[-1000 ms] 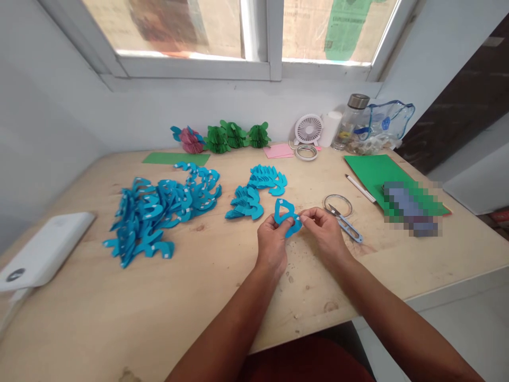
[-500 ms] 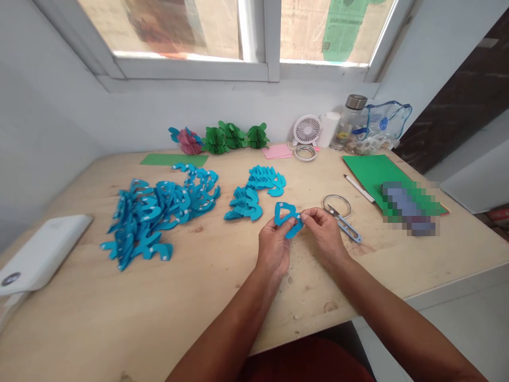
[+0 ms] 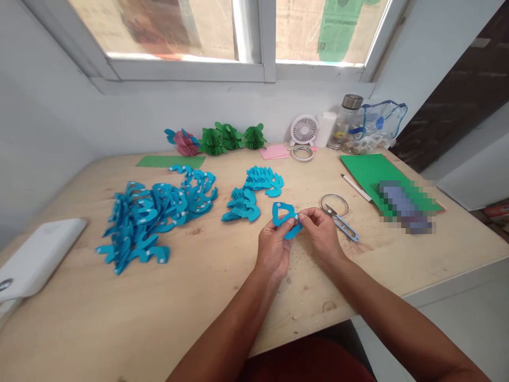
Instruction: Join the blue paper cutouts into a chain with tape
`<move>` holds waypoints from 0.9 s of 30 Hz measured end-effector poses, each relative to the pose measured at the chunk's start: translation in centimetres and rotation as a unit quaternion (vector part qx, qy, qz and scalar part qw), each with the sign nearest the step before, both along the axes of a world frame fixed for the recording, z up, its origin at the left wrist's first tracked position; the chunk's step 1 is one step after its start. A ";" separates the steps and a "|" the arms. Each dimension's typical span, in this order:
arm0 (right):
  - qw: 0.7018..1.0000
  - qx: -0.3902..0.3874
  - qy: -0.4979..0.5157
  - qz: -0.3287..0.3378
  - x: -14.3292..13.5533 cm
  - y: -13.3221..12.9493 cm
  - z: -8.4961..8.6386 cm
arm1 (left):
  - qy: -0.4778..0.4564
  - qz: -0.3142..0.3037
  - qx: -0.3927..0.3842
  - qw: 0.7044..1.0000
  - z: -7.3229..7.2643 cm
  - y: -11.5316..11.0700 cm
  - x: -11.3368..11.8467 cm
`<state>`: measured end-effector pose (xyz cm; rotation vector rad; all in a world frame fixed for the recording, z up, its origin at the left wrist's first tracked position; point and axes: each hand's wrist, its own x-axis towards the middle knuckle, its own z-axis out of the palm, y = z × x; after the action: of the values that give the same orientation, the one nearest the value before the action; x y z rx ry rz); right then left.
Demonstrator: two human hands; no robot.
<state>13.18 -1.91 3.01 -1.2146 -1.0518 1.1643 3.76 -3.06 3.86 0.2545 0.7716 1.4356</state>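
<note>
Between my two hands is a blue paper cutout [image 3: 293, 232] with curved edges and small white squares on it. My left hand [image 3: 274, 249] grips it from the left, thumb on top. At its right edge, beside a white square, the thumb and fingertips of my right hand [image 3: 321, 233] are pinched together on the paper. Just beyond lie two stacks of folded blue cutouts [image 3: 240, 205]. A large heap of blue cutouts [image 3: 155, 209] with white squares spreads to the left. Thread snips [image 3: 342, 223] and a roll of tape [image 3: 334, 205] rest right of my right hand.
Green paper pompoms [image 3: 230, 138] and a pink one [image 3: 186, 143] line the back. A small fan [image 3: 304, 130], bottle [image 3: 345, 124] and plastic bag [image 3: 382, 119] stand back right. Green sheets [image 3: 363, 167] and a pen [image 3: 357, 188] lie right; a white device [image 3: 42, 257] lies left.
The view has shifted slightly, so the table things sit a little farther left. My hands keep nearly the same hold on the blue cutout.
</note>
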 end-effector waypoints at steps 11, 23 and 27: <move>1.000 0.004 -0.018 -0.019 -0.2 -0.1 0.3 | 0.017 0.002 0.007 1.000 0.0 0.0 0.1; 0.995 0.018 -0.088 -0.033 0.0 -0.1 -0.4 | 0.040 0.015 0.022 0.999 -0.1 0.0 0.1; 0.994 0.024 -0.105 -0.033 0.0 -0.1 -0.4 | 0.057 0.020 0.022 0.998 -0.1 0.0 0.1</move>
<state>13.19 -2.03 2.62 -1.3453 -1.1793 0.9708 3.90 -3.09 3.74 0.3593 0.8427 1.4871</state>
